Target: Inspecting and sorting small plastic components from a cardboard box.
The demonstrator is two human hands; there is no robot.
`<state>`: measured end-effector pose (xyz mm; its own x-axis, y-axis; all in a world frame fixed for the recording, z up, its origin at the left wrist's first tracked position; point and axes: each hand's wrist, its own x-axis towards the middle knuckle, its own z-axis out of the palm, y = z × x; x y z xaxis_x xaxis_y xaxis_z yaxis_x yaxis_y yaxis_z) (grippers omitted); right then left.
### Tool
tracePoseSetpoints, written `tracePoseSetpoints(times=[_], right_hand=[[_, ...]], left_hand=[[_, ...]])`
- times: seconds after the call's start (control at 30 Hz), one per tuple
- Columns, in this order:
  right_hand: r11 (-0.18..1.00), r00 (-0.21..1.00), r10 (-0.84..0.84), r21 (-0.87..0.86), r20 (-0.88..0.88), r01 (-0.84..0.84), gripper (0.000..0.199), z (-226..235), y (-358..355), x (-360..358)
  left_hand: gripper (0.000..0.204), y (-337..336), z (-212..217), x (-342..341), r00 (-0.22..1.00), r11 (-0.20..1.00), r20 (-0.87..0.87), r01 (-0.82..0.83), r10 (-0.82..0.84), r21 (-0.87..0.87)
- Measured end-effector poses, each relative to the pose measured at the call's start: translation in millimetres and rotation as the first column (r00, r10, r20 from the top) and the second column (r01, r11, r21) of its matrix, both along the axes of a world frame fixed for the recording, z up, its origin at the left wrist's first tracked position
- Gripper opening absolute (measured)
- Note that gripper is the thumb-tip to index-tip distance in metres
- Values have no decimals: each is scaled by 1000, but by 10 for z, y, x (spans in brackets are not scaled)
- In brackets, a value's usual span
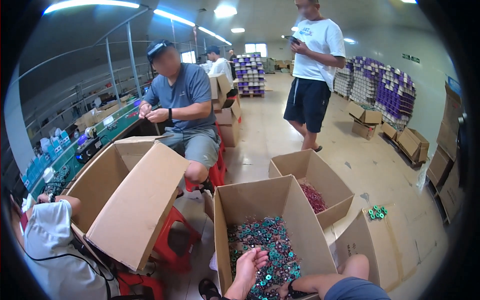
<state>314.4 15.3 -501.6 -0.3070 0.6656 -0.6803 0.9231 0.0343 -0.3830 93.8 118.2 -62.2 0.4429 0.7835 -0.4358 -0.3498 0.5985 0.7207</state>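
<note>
Just below the middle, a deep open cardboard box (252,200) holds a loose heap of small green ring-shaped parts (272,235) with thin dark-red bits like wire among them. My left hand (248,267) is over the heap, palm turned up and fingers loosely bent. Nothing plainly shows in it. My right hand (284,290) is low in the same box at the lower edge, beside the parts, a black band on its wrist. Its fingers are mostly hidden.
Behind stands another box (340,202) with reddish small parts. Several green rings (377,213) lie on a cardboard flap (387,245) at right. A large box (137,200) rests on a red stool (175,240). One person (182,95) sits by the bench; another (315,60) stands.
</note>
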Motion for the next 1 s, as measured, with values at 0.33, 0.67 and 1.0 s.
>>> tracePoseSetpoints(times=[0.33,0.67,1.0], right_hand=[[888,885,459,-21,74,-459,42,-318,-382,361],[980,975,-199,-49,-102,195,38,731,-310,46],[985,990,-135,-110,-28,131,44,1027,8,-570]], left_hand=[[28,5,60,243,990,990,34,139,-138,-25],[28,45,-23,261,992,992,-5,123,-124,-29],[23,5,-89,116,998,998,-1,56,-56,-25]])
